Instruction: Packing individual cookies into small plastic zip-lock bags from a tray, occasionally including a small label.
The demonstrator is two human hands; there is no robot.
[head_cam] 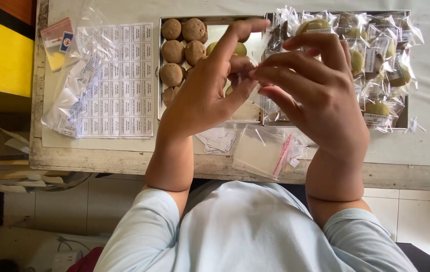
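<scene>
Viewed from above, both hands meet at the upper centre of the frame, above the table [416, 151]; the left hand [207, 88] comes in from the lower left, its index finger stretched up and to the right, its thumb and other fingers pinched; the right hand [315, 88] comes in from the lower right, fingers curled inward, fingertips touching those of the left hand; between the two sets of fingertips sits a small clear plastic wrapper [257, 75], pinched from both sides; whether it holds anything cannot be told.

Directly behind the left hand lies a metal tray [160, 70] with brown cookies [173, 50] along its left side and a few pale green ones partly hidden by the fingers; behind the right hand, toward the upper right, a second tray [404, 118] holds wrapped cookies [376, 108] in crinkled clear bags.

At the left of the frame lies a sheet of small printed labels [119, 80], partly covered by a clear bag of loose labels [71, 95]; below the hands, near the table's front edge, lies a stack of empty clear bags [260, 148] with a red strip.
</scene>
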